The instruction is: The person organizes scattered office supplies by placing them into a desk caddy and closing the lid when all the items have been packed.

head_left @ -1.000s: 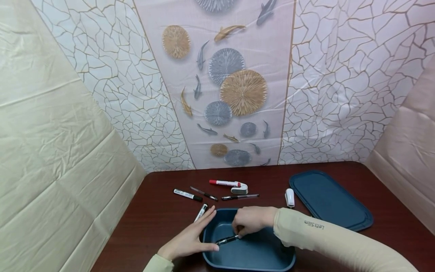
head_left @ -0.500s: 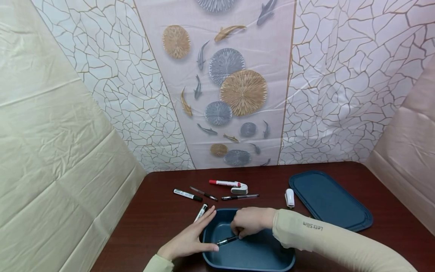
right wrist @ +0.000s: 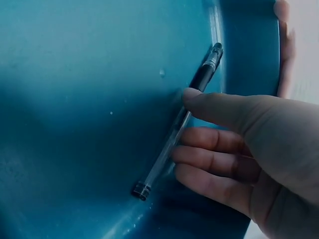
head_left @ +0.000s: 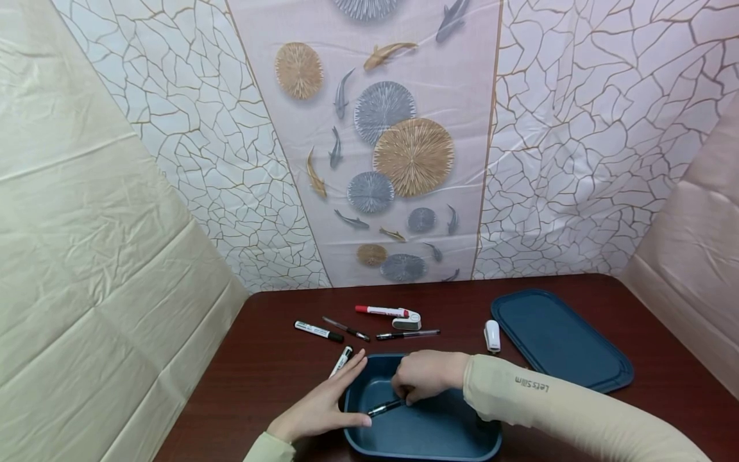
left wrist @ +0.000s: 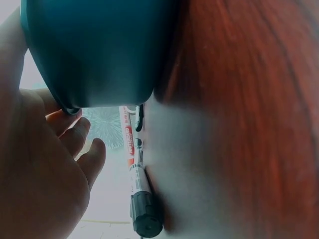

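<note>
A dark blue rectangular box [head_left: 424,436] stands at the table's near side. Inside it my right hand [head_left: 428,373] pinches a gel pen [head_left: 385,408] with a clear barrel and black grip. The right wrist view shows the thumb [right wrist: 194,97] on the gel pen [right wrist: 202,77] and fingers beneath, the pen slanting close to the box floor. My left hand [head_left: 323,403] rests spread at the box's left end, its thumb over the rim. In the left wrist view, fingers [left wrist: 92,162] of that hand lie by the rim of the box [left wrist: 99,55].
Behind the box lie a black-capped marker [head_left: 319,331], two gel pens [head_left: 346,329], a red-capped marker [head_left: 378,310] and a white stapler-like object [head_left: 407,321]. Another marker [head_left: 342,361] lies by the left fingers. At right are a similar white object [head_left: 492,335] and a blue lid [head_left: 560,340].
Almost nothing differs. The right hand and the gel pen have shifted very slightly to the left; the left hand and the box stay in place.
</note>
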A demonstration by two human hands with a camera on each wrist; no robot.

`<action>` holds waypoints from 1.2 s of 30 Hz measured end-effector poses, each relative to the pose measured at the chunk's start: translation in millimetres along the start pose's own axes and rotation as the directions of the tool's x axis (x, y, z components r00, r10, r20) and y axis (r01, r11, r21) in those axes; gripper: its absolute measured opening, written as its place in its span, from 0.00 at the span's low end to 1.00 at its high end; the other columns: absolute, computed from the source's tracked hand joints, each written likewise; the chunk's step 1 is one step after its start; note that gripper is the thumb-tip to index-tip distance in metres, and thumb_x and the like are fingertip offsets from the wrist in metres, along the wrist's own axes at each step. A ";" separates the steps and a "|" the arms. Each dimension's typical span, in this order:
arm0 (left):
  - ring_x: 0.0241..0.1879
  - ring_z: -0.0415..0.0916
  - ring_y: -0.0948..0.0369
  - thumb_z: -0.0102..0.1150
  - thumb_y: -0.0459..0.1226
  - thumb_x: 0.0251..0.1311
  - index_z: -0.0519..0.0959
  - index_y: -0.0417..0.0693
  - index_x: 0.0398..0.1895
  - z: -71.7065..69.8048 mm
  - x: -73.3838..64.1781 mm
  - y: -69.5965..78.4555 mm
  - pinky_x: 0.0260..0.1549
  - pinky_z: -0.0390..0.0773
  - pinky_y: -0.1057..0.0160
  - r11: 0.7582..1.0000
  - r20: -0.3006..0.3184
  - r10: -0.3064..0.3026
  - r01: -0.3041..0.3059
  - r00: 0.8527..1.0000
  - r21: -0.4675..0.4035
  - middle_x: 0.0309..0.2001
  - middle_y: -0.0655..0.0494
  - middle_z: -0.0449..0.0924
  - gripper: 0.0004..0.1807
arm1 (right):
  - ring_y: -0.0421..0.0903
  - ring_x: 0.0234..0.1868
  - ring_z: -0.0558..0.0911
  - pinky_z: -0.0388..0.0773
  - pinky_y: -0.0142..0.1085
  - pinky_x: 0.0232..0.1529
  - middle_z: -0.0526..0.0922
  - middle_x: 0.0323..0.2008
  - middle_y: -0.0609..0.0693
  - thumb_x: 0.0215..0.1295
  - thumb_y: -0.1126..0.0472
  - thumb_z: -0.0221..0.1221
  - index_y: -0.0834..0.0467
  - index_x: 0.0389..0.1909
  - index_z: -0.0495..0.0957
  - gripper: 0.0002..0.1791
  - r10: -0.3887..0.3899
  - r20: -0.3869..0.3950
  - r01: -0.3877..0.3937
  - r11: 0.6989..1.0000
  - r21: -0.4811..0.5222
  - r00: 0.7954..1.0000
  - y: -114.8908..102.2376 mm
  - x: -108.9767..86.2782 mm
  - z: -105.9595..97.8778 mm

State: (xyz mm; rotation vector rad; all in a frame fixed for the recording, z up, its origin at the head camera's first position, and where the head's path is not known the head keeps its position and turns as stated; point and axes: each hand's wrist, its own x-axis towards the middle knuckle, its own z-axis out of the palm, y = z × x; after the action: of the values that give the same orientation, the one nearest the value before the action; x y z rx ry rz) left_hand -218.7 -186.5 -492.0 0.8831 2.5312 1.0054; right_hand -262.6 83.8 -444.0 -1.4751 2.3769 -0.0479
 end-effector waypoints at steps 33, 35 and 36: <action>0.79 0.42 0.54 0.68 0.56 0.61 0.49 0.66 0.81 -1.2 -1.7 2.7 0.68 0.59 0.40 1.000 -0.018 -0.001 0.001 1.000 0.018 0.80 0.72 0.39 0.51 | 0.30 0.29 0.77 0.76 0.32 0.31 0.81 0.30 0.36 0.71 0.55 0.63 0.47 0.37 0.85 0.04 -0.087 -0.472 0.021 0.989 -0.144 0.877 3.7 -53.2 -122.5; 0.79 0.42 0.53 0.68 0.56 0.60 0.49 0.66 0.81 -0.4 -1.3 3.0 0.68 0.59 0.40 1.000 -0.020 0.006 -0.006 1.000 0.018 0.81 0.71 0.39 0.51 | 0.31 0.27 0.76 0.76 0.32 0.30 0.81 0.29 0.36 0.71 0.55 0.63 0.47 0.36 0.84 0.03 -0.102 -0.514 0.012 0.985 -0.174 0.852 2.8 -59.8 -134.2; 0.79 0.42 0.53 0.68 0.56 0.60 0.49 0.66 0.81 0.0 -1.3 3.2 0.69 0.59 0.40 1.000 -0.020 0.009 -0.008 1.000 0.016 0.81 0.70 0.39 0.51 | 0.31 0.27 0.76 0.76 0.32 0.30 0.81 0.28 0.36 0.70 0.55 0.64 0.47 0.35 0.84 0.03 -0.106 -0.532 0.004 0.982 -0.190 0.840 2.1 -63.4 -140.0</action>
State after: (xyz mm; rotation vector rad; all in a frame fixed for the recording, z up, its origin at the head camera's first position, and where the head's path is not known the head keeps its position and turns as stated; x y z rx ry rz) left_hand -216.3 -185.5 -489.8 0.8933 2.5577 1.0028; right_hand -281.5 119.3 -295.7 -1.8082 2.8411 -0.3106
